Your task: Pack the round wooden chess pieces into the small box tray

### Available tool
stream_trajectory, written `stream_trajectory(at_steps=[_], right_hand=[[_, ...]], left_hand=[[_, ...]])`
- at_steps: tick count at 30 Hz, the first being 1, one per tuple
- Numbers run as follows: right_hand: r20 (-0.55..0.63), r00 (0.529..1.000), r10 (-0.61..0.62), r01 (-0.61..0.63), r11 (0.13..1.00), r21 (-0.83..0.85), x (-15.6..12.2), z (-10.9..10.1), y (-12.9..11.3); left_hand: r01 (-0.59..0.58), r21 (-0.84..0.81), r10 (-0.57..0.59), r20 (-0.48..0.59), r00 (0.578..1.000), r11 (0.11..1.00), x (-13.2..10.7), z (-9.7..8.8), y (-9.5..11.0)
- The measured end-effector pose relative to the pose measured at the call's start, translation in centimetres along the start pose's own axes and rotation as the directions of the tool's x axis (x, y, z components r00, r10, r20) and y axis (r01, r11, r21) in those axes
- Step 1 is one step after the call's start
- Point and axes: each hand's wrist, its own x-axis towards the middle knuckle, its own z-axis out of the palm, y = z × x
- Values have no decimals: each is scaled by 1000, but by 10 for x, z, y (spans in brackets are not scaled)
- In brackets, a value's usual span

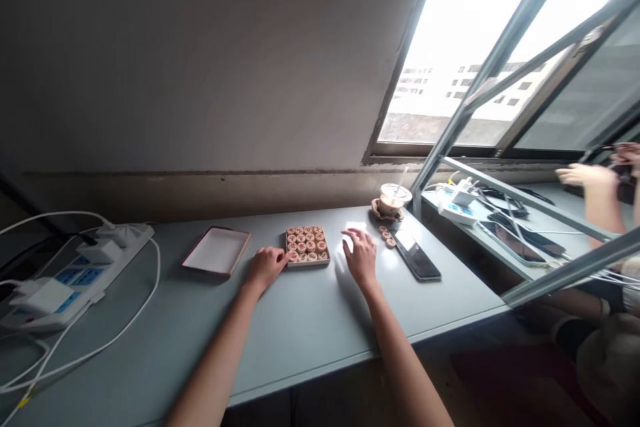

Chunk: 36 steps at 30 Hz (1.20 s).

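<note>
Xiangqi pieces, round wooden discs with red and dark characters, sit in rows inside a shallow square box. My left hand rests on the table at the box's left side, fingers curled in, the thumb at the box's edge. To the right of the box, my right hand hovers low over the table with its fingers apart and nothing in them. Just beyond it lie several loose xiangqi pieces, beside a dark phone. The box lid lies left of my left hand, its white inside facing up.
A plastic cup with a straw stands in a cardboard holder at the back right. Power strips with white cables lie at the far left and right. A metal frame divides the tables. Another person's hands show at right.
</note>
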Motion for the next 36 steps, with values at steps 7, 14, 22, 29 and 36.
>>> stream_trajectory(at_steps=[7,14,22,29,36], right_hand=[[79,969,234,-182,893,-411,7,-16,82],[94,995,-15,36,973,-226,-33,-24,52],[182,977,-114,130,988,-78,-27,-18,48],[142,971,-194,172,973,152,-14,-13,18],[172,915,-365,268,868,418,-10,20,-52]], left_hand=[[-18,-14,18,27,999,1000,2,3,-3],[-27,15,27,30,999,1000,2,3,-2],[-73,-51,72,-19,997,996,-4,1,-4],[-61,-62,61,-3,998,996,-5,1,-4],[-58,-28,58,-21,998,998,-7,2,-2]])
